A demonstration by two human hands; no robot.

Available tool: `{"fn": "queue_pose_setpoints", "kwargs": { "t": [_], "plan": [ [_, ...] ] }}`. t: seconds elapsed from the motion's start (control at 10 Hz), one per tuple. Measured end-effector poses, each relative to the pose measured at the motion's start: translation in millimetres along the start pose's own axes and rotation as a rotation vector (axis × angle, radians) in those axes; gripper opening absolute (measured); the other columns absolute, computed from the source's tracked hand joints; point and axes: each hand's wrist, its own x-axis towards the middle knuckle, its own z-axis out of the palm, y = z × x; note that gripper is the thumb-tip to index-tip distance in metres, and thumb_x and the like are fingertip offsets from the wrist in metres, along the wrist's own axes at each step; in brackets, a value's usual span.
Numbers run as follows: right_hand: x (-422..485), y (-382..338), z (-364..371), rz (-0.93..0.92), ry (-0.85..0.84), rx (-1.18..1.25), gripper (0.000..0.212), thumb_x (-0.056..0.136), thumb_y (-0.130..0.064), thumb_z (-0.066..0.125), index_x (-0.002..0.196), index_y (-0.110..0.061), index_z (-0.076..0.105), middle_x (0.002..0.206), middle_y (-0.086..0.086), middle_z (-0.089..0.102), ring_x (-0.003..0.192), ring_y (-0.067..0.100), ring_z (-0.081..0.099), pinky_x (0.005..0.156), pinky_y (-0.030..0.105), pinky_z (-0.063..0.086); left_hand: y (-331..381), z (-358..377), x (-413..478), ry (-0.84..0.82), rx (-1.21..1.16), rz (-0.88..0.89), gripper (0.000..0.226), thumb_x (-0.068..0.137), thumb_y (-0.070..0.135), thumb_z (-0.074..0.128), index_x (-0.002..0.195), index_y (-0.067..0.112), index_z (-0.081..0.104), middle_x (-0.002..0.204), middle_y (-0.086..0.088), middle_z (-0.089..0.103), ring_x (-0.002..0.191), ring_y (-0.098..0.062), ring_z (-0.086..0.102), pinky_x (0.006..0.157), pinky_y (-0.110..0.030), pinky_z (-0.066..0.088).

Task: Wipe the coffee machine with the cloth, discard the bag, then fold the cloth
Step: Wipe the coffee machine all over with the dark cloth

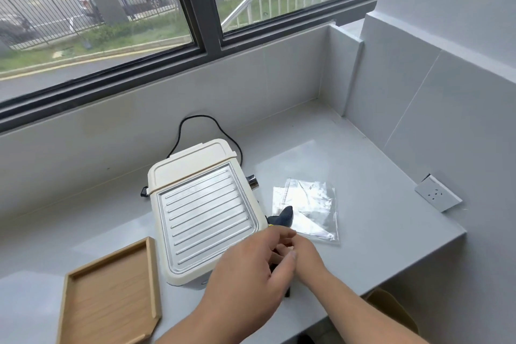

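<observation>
The cream coffee machine (205,212) stands on the grey counter, its ribbed metal top facing me. A clear plastic bag (310,211) lies flat just right of it. Between machine and bag, a tip of the dark blue cloth (282,216) sticks up above my fingers. My left hand (245,268) reaches across the machine's front right corner, fingers curled, with dark cloth showing between thumb and fingers. My right hand (308,257) comes in from the right and meets it; its fingers are hidden behind the left hand. A dark piece (287,292) hangs below both hands.
A wooden tray (111,293) lies at the front left of the counter (377,204). The machine's black cord (201,120) loops behind it toward the tiled wall. A loose white socket plate (437,193) rests at the right edge. The window runs along the back.
</observation>
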Motion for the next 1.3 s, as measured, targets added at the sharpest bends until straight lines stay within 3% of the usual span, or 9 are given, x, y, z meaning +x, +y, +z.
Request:
{"fn": "queue_pose_setpoints", "kwargs": {
  "t": [0.1, 0.2, 0.3, 0.4, 0.5, 0.7, 0.8, 1.0, 1.3],
  "plan": [
    [16, 9, 0, -0.002, -0.024, -0.077, 0.02, 0.094, -0.018, 0.061, 0.102, -0.029, 0.076, 0.096, -0.007, 0.076, 0.089, 0.015, 0.067, 0.086, 0.036, 0.054, -4, -15, 13, 0.148, 0.069, 0.024, 0.025, 0.089, 0.058, 0.055, 0.112, 0.052, 0.061, 0.1, 0.036, 0.064, 0.084, 0.005, 0.064, 0.067, -0.008, 0.042],
    [27, 11, -5, 0.009, -0.067, -0.074, 0.016, 0.098, -0.013, 0.061, 0.094, -0.019, 0.075, 0.08, -0.006, 0.066, 0.077, 0.017, 0.055, 0.074, 0.033, 0.044, -21, -29, 32, 0.214, 0.187, 0.053, 0.02, 0.091, 0.048, 0.06, 0.107, 0.042, 0.069, 0.098, 0.031, 0.064, 0.091, 0.001, 0.057, 0.077, -0.009, 0.036],
    [36, 11, -8, 0.083, -0.106, -0.029, 0.036, 0.102, -0.012, 0.059, 0.077, -0.031, 0.076, 0.071, -0.008, 0.061, 0.066, 0.012, 0.052, 0.064, 0.025, 0.045, -40, -38, 48, 0.212, 0.312, 0.096, 0.018, 0.093, 0.038, 0.065, 0.107, 0.034, 0.073, 0.113, 0.02, 0.067, 0.107, -0.01, 0.055, 0.093, -0.024, 0.04],
    [47, 7, -12, 0.14, -0.159, 0.012, 0.057, 0.104, -0.007, 0.057, 0.06, -0.039, 0.072, 0.057, -0.016, 0.056, 0.052, 0.004, 0.048, 0.054, 0.018, 0.043, -52, -49, 60, 0.177, 0.372, 0.097, 0.03, 0.092, 0.05, 0.057, 0.115, 0.036, 0.071, 0.129, 0.017, 0.065, 0.121, -0.013, 0.053, 0.107, -0.031, 0.037],
    [55, 4, -17, 0.184, -0.188, 0.04, 0.051, 0.1, 0.007, 0.051, 0.077, -0.03, 0.078, 0.065, -0.012, 0.066, 0.061, 0.008, 0.056, 0.054, 0.019, 0.047, -61, -56, 66, 0.134, 0.411, 0.091, 0.042, 0.09, 0.06, 0.056, 0.126, 0.04, 0.065, 0.143, 0.017, 0.058, 0.137, -0.014, 0.046, 0.12, -0.037, 0.03],
    [73, -6, -22, 0.265, -0.217, 0.203, 0.027, 0.1, -0.007, 0.064, 0.127, -0.013, 0.068, 0.1, 0.012, 0.071, 0.078, 0.02, 0.062, 0.071, 0.031, 0.057, -66, -56, 67, 0.131, 0.386, 0.013, 0.056, 0.085, 0.07, 0.053, 0.135, 0.044, 0.055, 0.158, 0.017, 0.043, 0.154, -0.015, 0.025, 0.127, -0.054, 0.017],
    [88, -14, -20, 0.261, -0.241, 0.179, 0.025, 0.103, -0.013, 0.064, 0.127, -0.011, 0.07, 0.108, 0.014, 0.072, 0.085, 0.023, 0.064, 0.074, 0.033, 0.057, -69, -55, 69, 0.14, 0.378, 0.025, 0.056, 0.085, 0.071, 0.053, 0.134, 0.044, 0.056, 0.157, 0.017, 0.044, 0.154, -0.014, 0.026, 0.127, -0.053, 0.016],
    [114, -41, -1, 0.191, -0.195, 0.114, 0.026, 0.105, -0.014, 0.057, 0.127, -0.014, 0.072, 0.115, 0.014, 0.078, 0.109, 0.033, 0.073, 0.101, 0.052, 0.057, -73, -53, 70, 0.135, 0.394, 0.024, 0.056, 0.084, 0.073, 0.052, 0.134, 0.047, 0.053, 0.156, 0.019, 0.043, 0.154, -0.014, 0.025, 0.128, -0.053, 0.013],
    [125, -89, 25, 0.125, -0.134, 0.141, 0.027, 0.105, -0.01, 0.05, 0.117, -0.012, 0.074, 0.112, 0.021, 0.077, 0.111, 0.044, 0.07, 0.097, 0.058, 0.057, -75, -49, 72, 0.167, 0.376, 0.035, 0.057, 0.082, 0.071, 0.056, 0.132, 0.045, 0.055, 0.155, 0.015, 0.048, 0.154, -0.017, 0.029, 0.128, -0.055, 0.014]
  ]
}}
